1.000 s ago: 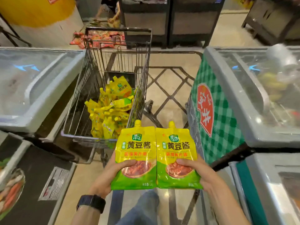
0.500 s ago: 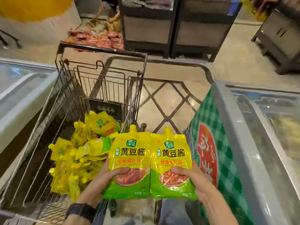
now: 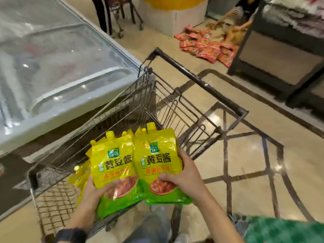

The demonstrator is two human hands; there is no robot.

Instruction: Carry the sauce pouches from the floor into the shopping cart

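On the shiny shop floor [image 3: 245, 155], the pouches [image 3: 114, 165] have swung over the cart [image 3: 201, 81] and look ready to drop in. The left hand [image 3: 93, 193] grips one, the right hand [image 3: 189, 174] the other.

Glossy plastic pouches [image 3: 133, 165], metal wire cart [image 3: 175, 109], polished floor [image 3: 245, 163].

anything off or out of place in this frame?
Red packets lie strewn on the floor by the dark shelf unit at top right, where a crouching person handles them. The sauce pouches gripped by the left hand and right hand look intact, no leak visible; the cart stands upright.
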